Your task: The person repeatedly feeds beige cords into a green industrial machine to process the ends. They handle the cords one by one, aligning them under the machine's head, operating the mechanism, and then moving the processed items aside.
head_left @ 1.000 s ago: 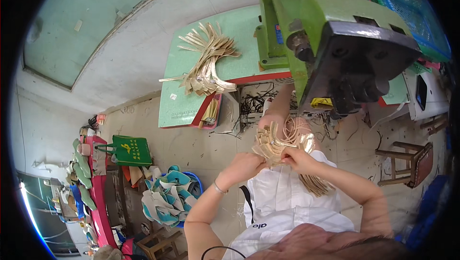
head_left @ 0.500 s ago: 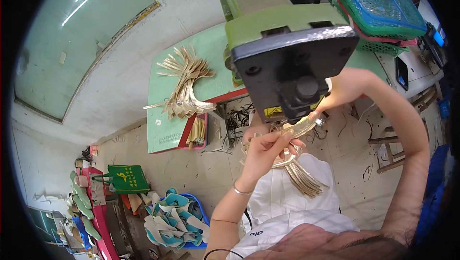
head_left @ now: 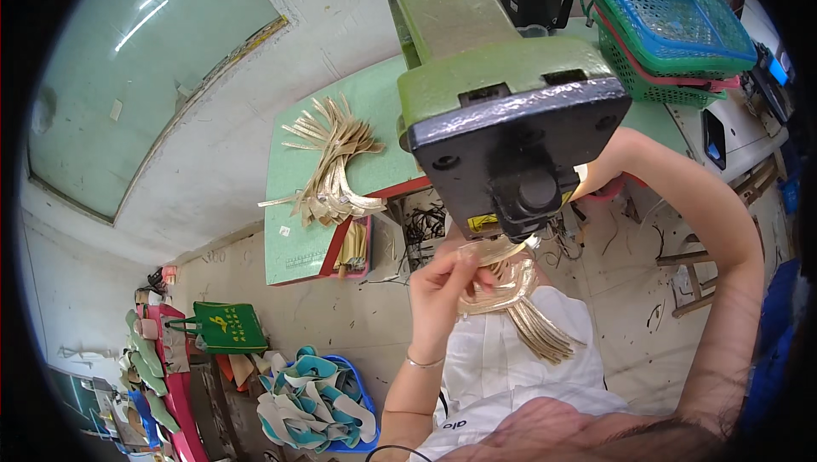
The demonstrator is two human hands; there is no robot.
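Observation:
My left hand (head_left: pixel 444 285) pinches a gold strap piece (head_left: pixel 494 251) just below the black head of a green machine (head_left: pixel 515 151). More gold straps (head_left: pixel 536 326) hang in a bundle beneath that hand, over my white clothing. Behind the machine head, my right hand (head_left: pixel 594 179) shows only near the wrist; its fingers are hidden, so what they hold cannot be seen. A pile of similar gold straps (head_left: pixel 334 164) lies on the green tabletop (head_left: pixel 285 236) to the left.
Stacked plastic baskets (head_left: pixel 672 19) and a phone (head_left: pixel 713 139) are at the far right. A wooden stool (head_left: pixel 691 279) stands below. At lower left are a green bag (head_left: pixel 228 326) and a blue basin (head_left: pixel 368 411) of teal and white pieces. Dark scraps litter the floor.
My left hand has moved slightly left and down with the gold strap piece. My right hand, whose fingers showed at the strap's other end, has gone mostly behind the machine head.

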